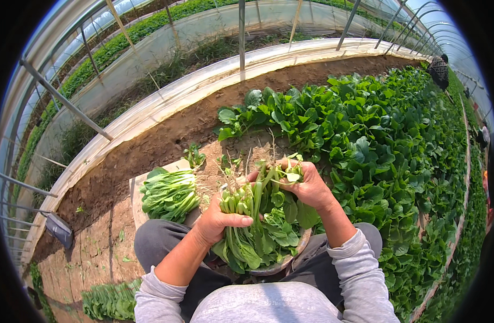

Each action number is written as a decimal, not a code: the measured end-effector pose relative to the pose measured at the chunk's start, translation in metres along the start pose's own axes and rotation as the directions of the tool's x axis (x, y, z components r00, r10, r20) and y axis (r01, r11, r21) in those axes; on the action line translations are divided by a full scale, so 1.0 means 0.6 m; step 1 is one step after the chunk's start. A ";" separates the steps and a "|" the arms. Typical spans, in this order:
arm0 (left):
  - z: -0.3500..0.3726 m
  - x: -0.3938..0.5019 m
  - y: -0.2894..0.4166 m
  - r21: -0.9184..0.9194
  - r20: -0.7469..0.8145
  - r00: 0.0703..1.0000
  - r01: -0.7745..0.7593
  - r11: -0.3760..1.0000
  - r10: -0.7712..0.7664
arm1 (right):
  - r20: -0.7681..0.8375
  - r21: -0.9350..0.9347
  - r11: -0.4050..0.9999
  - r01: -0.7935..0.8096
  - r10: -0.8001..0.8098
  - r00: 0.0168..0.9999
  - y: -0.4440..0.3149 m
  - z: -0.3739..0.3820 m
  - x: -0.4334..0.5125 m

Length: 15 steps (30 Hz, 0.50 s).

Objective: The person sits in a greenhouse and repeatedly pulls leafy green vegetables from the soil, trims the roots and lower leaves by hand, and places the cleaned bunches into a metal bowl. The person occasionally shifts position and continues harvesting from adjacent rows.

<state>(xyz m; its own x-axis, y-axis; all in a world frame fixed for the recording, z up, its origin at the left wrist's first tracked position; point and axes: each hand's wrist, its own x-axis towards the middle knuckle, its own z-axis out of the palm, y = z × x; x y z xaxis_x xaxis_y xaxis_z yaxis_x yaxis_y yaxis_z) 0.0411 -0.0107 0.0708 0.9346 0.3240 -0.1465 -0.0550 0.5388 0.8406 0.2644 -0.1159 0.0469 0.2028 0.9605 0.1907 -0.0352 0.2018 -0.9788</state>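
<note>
My left hand (218, 222) grips a bunch of leafy green vegetables (237, 202), roots pointing up and away from me, leaves hanging down. Beside it, my right hand (307, 183) holds another leafy plant (267, 177) with thin roots and small pale yellowish leaves (293, 177) at its base. Both hands are above a round basin (299, 246) between my knees. Loose greens (281, 230) lie in the basin, partly hidden by the held plants. To the left, a pile of harvested greens (170, 194) rests on a flat tan sheet (136, 202), roots towards the right.
A dense bed of growing greens (368, 157) fills the right side. More cut greens (109, 300) lie in a row at lower left. A dark grey box-like object (59, 230) stands by the plastic wall (182, 97). Metal poles (242, 36) rise along it. Another person (438, 72) is far off.
</note>
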 end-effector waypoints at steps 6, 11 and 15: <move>-0.013 0.000 -0.005 0.093 -0.089 0.995 -0.043 0.995 0.051 | -0.027 -0.371 0.925 0.082 -0.099 0.995 -0.020 -0.006 -0.003; -0.013 -0.006 0.016 0.032 -0.114 0.993 -0.024 0.999 0.028 | -0.069 -0.332 0.943 -0.004 -0.020 0.997 -0.040 -0.023 -0.006; -0.016 -0.003 -0.007 0.012 -0.047 0.999 -0.004 1.000 0.004 | 0.078 -0.579 0.791 0.196 -0.186 0.979 -0.012 0.012 0.000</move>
<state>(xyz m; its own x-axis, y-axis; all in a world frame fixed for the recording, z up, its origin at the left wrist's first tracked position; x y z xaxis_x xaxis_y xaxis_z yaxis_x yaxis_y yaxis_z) 0.0361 -0.0059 0.0624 0.9168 0.3626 -0.1673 -0.0542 0.5281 0.8474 0.2575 -0.1161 0.0542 0.1292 0.9180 0.3748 0.5786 0.2372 -0.7804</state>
